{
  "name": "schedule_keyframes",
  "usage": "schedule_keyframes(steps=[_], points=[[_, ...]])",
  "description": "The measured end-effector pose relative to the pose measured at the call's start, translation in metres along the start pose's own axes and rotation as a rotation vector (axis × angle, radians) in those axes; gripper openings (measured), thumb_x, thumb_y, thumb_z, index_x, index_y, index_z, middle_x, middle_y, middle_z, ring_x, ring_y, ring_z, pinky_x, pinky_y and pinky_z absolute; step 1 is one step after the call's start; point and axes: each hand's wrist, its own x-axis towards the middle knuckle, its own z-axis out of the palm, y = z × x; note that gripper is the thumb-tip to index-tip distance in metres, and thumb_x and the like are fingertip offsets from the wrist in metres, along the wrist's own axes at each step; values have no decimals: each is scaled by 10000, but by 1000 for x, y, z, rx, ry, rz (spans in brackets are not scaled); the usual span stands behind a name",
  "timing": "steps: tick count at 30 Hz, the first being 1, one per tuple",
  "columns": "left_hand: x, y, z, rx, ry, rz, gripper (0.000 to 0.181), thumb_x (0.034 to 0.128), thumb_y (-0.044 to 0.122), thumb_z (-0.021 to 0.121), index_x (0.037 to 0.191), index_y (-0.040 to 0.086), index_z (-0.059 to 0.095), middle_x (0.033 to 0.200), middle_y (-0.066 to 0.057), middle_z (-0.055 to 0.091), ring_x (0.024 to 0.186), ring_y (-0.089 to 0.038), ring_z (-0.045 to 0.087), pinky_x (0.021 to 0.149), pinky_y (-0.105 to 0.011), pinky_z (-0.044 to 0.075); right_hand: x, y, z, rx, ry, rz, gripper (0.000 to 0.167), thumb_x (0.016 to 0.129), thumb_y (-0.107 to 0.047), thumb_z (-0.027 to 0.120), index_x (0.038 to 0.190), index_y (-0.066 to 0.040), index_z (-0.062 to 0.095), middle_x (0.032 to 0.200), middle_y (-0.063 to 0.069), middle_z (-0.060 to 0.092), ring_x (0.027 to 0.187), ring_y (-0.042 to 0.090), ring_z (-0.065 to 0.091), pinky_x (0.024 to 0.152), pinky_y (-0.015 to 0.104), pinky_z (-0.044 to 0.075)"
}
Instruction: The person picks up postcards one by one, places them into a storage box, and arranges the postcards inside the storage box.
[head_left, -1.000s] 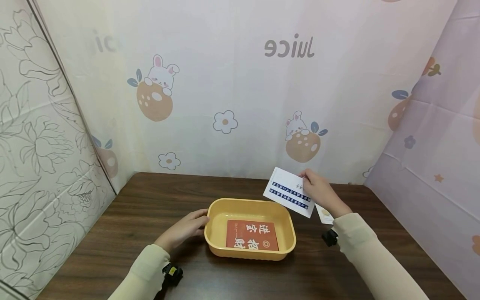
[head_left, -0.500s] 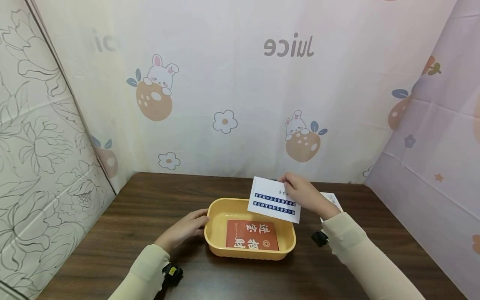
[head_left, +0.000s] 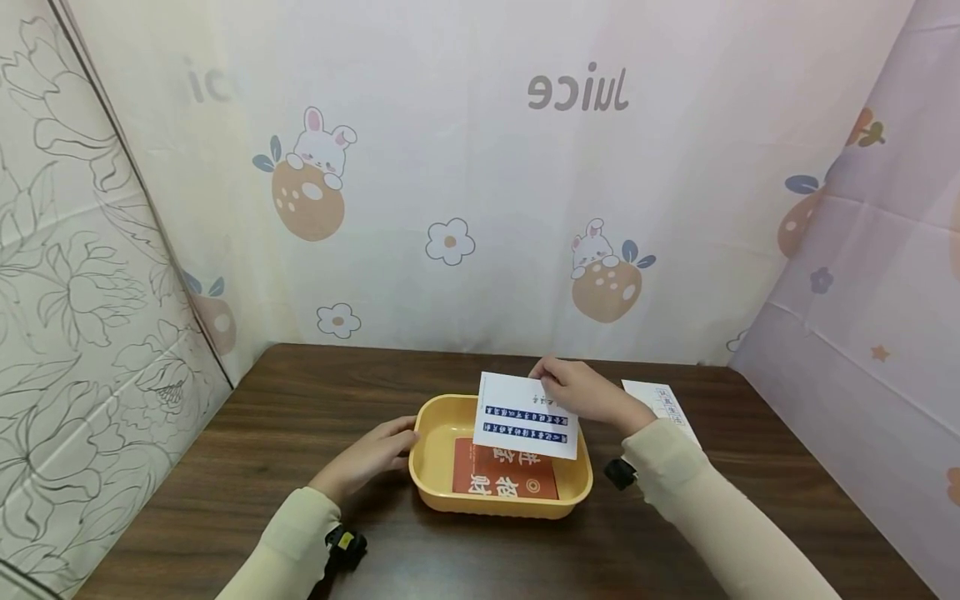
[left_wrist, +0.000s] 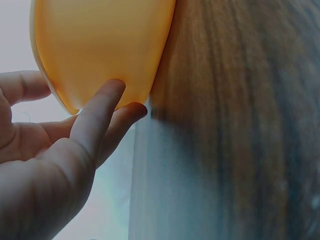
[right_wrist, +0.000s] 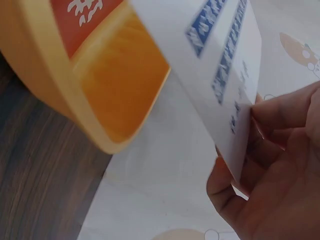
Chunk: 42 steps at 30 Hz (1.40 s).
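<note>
A yellow plastic tray [head_left: 501, 504] stands on the table, with a red card [head_left: 487, 479] printed in white characters lying inside. At the tray's left end my left hand [head_left: 371, 457] holds the rim, some fingers at the edge and others against the outer wall [left_wrist: 100, 50]. My right hand [head_left: 588, 392] pinches a white card [head_left: 517, 396] with blue-striped lettering by its far right corner. This card is tilted over the right half of the tray and covers part of the red card. In the right wrist view, thumb and fingers of the right hand [right_wrist: 280, 155] grip the card's end.
Another white card [head_left: 656, 398] with boxed characters lies on the dark wooden table [head_left: 330, 387] to the right, partly hidden by my right forearm. Patterned curtains [head_left: 450, 167] stand behind the table and at both sides. Black wrist cameras [head_left: 345, 546] are strapped to both wrists.
My right hand has carried the white card leftward and lower, from right of the tray to over it. More of the second white card now shows. My left hand and the tray stay put.
</note>
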Motion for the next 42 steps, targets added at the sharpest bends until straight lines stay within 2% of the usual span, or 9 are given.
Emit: schedule_keyframes(steps=[3,13,21,33,39,42], points=[[0,0,0,3,1,0,543,1068,235,446,1507,-69,342,1480,-262,429,1277,-343,521,981,-455,509,3,-3,2,-16,-45,10,180,1037,-108,488,1122,-103,646,981,8,666,830,149,621,766,340,552],[-2,2,0,2,-5,9,546,1068,217,436,1503,-94,323,1476,-288,419,1278,-363,516,988,-456,505,12,-6,9,-37,-181,-30,165,1022,-78,517,1110,-99,655,970,9,657,822,154,617,781,354,560],[-3,5,0,-12,-11,10,547,1072,205,427,1503,-109,304,1478,-308,403,1280,-382,511,985,-465,504,20,-11,16,-81,-308,14,166,1027,-82,508,1049,-148,659,946,-19,650,826,167,600,778,355,538],[-2,3,1,-3,-11,2,545,1068,210,428,1503,-99,317,1480,-296,410,1273,-362,522,981,-449,510,26,-10,28,-82,-375,33,176,1033,-76,491,1016,-152,648,929,-12,631,827,172,594,764,350,517],[-2,2,1,-3,-14,10,540,1067,201,426,1499,-105,321,1476,-299,414,1265,-362,528,977,-448,513,25,-7,34,-79,-445,98,91,1019,-134,562,1033,-189,634,926,-13,622,867,182,584,797,366,492],[-2,2,0,-8,-17,11,549,1068,206,428,1503,-106,311,1485,-304,401,1279,-371,515,987,-458,504,25,-7,36,-88,-455,122,59,1006,-183,602,1049,-205,636,925,-19,624,876,187,582,809,383,486]])
